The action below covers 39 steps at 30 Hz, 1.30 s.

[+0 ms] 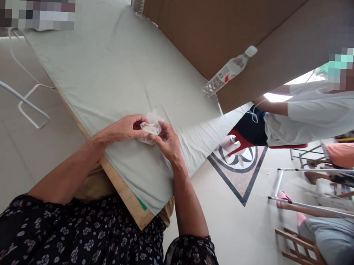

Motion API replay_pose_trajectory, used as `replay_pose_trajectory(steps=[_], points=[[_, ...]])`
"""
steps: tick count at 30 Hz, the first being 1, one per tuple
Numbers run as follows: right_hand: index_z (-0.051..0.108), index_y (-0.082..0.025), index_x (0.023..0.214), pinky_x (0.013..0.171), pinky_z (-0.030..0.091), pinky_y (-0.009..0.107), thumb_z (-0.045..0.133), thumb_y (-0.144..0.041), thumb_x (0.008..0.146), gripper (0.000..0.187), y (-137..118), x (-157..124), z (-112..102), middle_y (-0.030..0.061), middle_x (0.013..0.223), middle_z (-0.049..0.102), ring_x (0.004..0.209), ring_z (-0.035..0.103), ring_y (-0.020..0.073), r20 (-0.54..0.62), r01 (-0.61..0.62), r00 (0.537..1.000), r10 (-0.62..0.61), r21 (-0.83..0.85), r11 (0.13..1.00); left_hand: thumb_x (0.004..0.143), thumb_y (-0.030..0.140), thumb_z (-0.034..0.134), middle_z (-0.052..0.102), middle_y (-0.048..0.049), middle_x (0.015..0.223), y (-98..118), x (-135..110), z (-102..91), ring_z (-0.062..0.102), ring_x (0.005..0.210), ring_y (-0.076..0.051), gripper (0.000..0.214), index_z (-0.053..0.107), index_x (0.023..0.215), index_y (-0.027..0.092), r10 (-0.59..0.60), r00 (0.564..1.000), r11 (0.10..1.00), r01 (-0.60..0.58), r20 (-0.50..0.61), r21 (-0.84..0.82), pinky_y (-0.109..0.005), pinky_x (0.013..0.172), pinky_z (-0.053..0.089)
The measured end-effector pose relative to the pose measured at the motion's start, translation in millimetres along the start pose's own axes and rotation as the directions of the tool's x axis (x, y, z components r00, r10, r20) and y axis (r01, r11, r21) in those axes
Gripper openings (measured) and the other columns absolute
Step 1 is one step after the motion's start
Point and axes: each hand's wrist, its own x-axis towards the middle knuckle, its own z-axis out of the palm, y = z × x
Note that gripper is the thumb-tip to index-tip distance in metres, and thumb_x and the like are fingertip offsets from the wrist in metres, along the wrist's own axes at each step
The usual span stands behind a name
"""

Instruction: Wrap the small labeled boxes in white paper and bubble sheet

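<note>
A small, whitish, translucent plastic bag or wrapper point(151, 128) is held between my two hands, just above the cloth-covered table. My left hand point(126, 128) grips its left side, thumb in front and fingers behind. On the opposite side, my right hand point(168, 140) pinches it between thumb and curled fingers. The upper part of the wrapper stands up loosely beyond my fingertips. What lies inside it, if anything, I cannot make out.
A pale green cloth point(103, 65) covers the table. Beyond it stands a brown cardboard panel point(200, 27), with a clear plastic bottle point(227, 74) against it. Another bottle point(138, 2) is farther back. People sit at right, one in a white shirt point(320, 116).
</note>
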Motion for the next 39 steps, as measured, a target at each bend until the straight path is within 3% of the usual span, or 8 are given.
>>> replay_pose_trajectory(steps=[4, 9, 13, 16, 21, 27, 31, 39], points=[[0.068, -0.026, 0.131, 0.085, 0.054, 0.036, 0.074, -0.069, 0.083, 0.064, -10.1, 3.8, -5.2, 0.0074, 0.12, 0.071, 0.099, 0.066, 0.0217, 0.09, 0.049, 0.995, -0.042, -0.078, 0.996, 0.079, 0.053, 0.075, 0.066, -0.0001, 0.082, 1.6, 1.0, -2.7, 0.06, 0.074, -0.018, 0.047, 0.071, 0.112, 0.02, -0.004, 1.0, 0.999, 0.004, 0.0, 0.043, -0.028, 0.066, 0.046], [0.076, -0.029, 0.122, 0.078, 0.051, 0.033, 0.072, -0.065, 0.087, 0.05, -17.2, 13.3, -13.5, 0.0045, 0.111, 0.068, 0.088, 0.061, 0.0183, 0.191, 0.095, 0.979, -0.07, -0.126, 0.987, 0.082, 0.048, 0.071, 0.069, -0.0003, 0.09, 3.7, 3.0, -2.8, 0.061, 0.077, -0.017, 0.052, 0.071, 0.128, 0.022, 0.023, 0.999, 0.999, -0.024, 0.029, 0.032, -0.027, 0.068, 0.047], [0.078, -0.029, 0.119, 0.079, 0.051, 0.033, 0.073, -0.065, 0.086, 0.049, -16.5, 18.3, -15.8, 0.003, 0.101, 0.066, 0.083, 0.059, 0.017, 0.208, 0.092, 0.976, -0.064, -0.128, 0.987, 0.084, 0.047, 0.068, 0.07, -0.0001, 0.084, 3.7, 3.9, -1.1, 0.06, 0.075, -0.017, 0.047, 0.076, 0.123, 0.022, 0.012, 1.0, 1.0, -0.013, 0.029, 0.026, -0.027, 0.066, 0.046], [0.077, -0.028, 0.119, 0.079, 0.052, 0.032, 0.073, -0.063, 0.086, 0.048, -15.6, 17.0, -11.8, 0.0034, 0.105, 0.067, 0.084, 0.06, 0.0161, 0.171, 0.074, 0.984, -0.06, -0.081, 0.994, 0.082, 0.049, 0.07, 0.072, -0.0014, 0.086, 1.7, 5.0, 1.3, 0.063, 0.077, -0.018, 0.047, 0.077, 0.12, 0.021, -0.009, 1.0, 1.0, 0.009, -0.025, 0.007, -0.027, 0.066, 0.047], [0.067, -0.024, 0.127, 0.074, 0.052, 0.03, 0.078, -0.065, 0.08, 0.063, -8.9, 14.3, -0.3, 0.0022, 0.099, 0.07, 0.084, 0.063, 0.0162, 0.065, -0.026, 0.998, 0.022, 0.065, 0.998, 0.081, 0.046, 0.071, 0.073, -0.0041, 0.092, -3.3, 9.6, 6.5, 0.068, 0.081, -0.019, 0.053, 0.069, 0.125, 0.016, -0.079, 0.995, 0.993, 0.072, -0.069, -0.095, -0.029, 0.07, 0.052], [0.038, -0.029, 0.159, 0.078, 0.054, 0.033, 0.083, -0.068, 0.075, 0.102, 1.3, 16.2, 5.6, 0.005, 0.11, 0.071, 0.088, 0.066, 0.0179, -0.007, -0.001, 1.0, 0.003, 0.141, 0.99, 0.077, 0.048, 0.073, 0.067, -0.0144, 0.128, -10.5, 12.7, 12.3, 0.068, 0.097, -0.023, 0.096, 0.037, 0.159, 0.015, -0.045, 0.983, 0.998, 0.037, -0.18, -0.053, -0.038, 0.085, 0.055], [0.039, -0.028, 0.159, 0.082, 0.056, 0.036, 0.081, -0.071, 0.075, 0.103, 2.6, 16.0, 7.0, 0.0074, 0.115, 0.073, 0.091, 0.069, 0.0198, -0.001, 0.004, 1.0, -0.003, 0.153, 0.988, 0.08, 0.046, 0.07, 0.066, -0.0173, 0.133, -12.5, 14.1, 14.6, 0.068, 0.106, -0.025, 0.104, 0.023, 0.166, 0.013, -0.034, 0.993, 0.99, 0.018, -0.112, -0.14, -0.039, 0.091, 0.054], [0.046, -0.026, 0.154, 0.079, 0.056, 0.036, 0.079, -0.073, 0.076, 0.097, 6.0, 12.6, 9.9, 0.0091, 0.119, 0.074, 0.087, 0.069, 0.0186, -0.03, 0.025, 0.999, -0.022, 0.108, 0.994, 0.077, 0.042, 0.069, 0.07, -0.0117, 0.115, -11.7, 14.4, 15.8, 0.068, 0.096, -0.021, 0.098, 0.032, 0.161, 0.008, -0.022, 0.99, 0.982, -0.005, -0.139, -0.186, -0.034, 0.08, 0.052]])
